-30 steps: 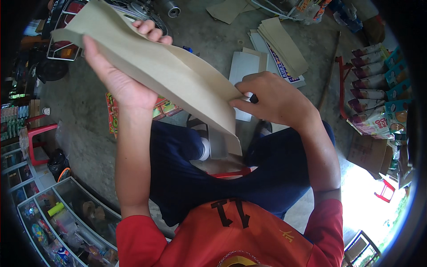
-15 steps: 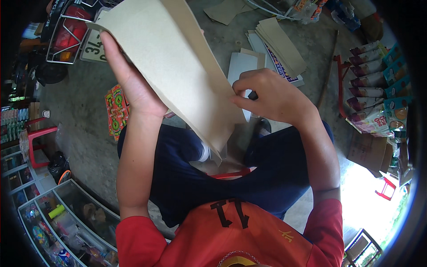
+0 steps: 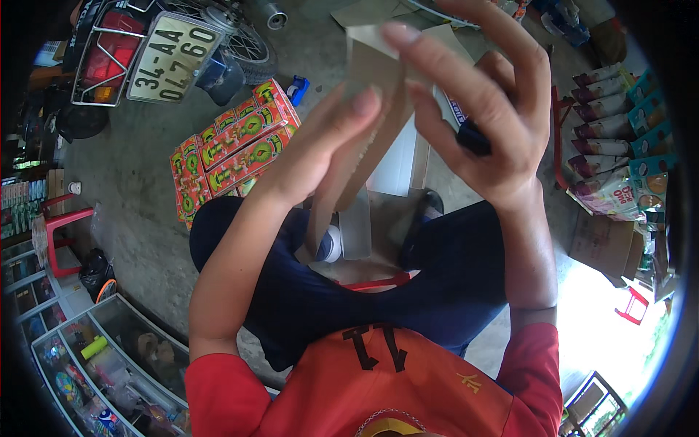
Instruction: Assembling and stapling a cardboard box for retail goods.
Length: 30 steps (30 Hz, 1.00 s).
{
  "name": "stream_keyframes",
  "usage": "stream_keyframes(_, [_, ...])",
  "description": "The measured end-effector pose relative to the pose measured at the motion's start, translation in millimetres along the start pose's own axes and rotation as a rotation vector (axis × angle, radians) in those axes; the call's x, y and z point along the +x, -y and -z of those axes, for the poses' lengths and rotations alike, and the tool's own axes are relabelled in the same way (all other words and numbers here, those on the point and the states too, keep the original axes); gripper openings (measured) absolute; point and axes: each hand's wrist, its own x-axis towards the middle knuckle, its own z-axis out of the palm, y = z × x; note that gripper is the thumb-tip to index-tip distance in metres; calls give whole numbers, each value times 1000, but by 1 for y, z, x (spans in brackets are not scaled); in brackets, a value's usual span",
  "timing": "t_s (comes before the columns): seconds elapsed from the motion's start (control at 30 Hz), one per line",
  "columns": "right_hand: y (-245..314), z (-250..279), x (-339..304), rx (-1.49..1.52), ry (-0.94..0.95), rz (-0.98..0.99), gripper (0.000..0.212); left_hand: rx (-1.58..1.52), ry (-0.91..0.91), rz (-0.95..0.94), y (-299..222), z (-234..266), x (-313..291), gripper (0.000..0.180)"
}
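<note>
A tan sheet of folded cardboard is raised in front of me, turned nearly edge-on and slightly blurred. My left hand grips it from the left side, thumb pressed along its face. Close to its upper right edge is my right hand, thumb and forefinger stretched toward the cardboard. A small dark object sits in the right palm, partly covered by the fingers; I cannot tell its kind. Whether the right fingertips touch the cardboard is unclear.
Red-and-green printed boxes lie on the floor at left, beside a small blue object and a parked motorbike. White-and-tan card lies ahead. A glass display case stands lower left; packaged bags line the right.
The cardboard has swung from broad face toward me to nearly edge-on. My left hand has moved right, and my right hand has risen with its fingers extended. The printed boxes are now uncovered.
</note>
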Motion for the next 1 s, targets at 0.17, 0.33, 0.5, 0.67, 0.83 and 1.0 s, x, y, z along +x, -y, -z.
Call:
stream_keyframes(0.17, [15,26,16,111,260,-44,29,-39,44,42,8,-2,-1,92])
stream_keyframes(0.33, [20,28,1,233,313,-238,23,-6,-26,-127,15,-6,4,91])
stream_keyframes(0.5, [26,28,2,640,447,-551,20,-110,-25,-137,27,2,3,91])
stream_keyframes(0.67, [22,30,2,821,458,-606,24,-130,-51,-209,18,-4,5,88])
stream_keyframes(0.83, [13,28,4,257,197,-696,40,-89,-23,-148,18,11,-2,71])
stream_keyframes(1.0, [-5,28,-10,300,430,-920,65,-43,-63,-172,9,-2,-4,72])
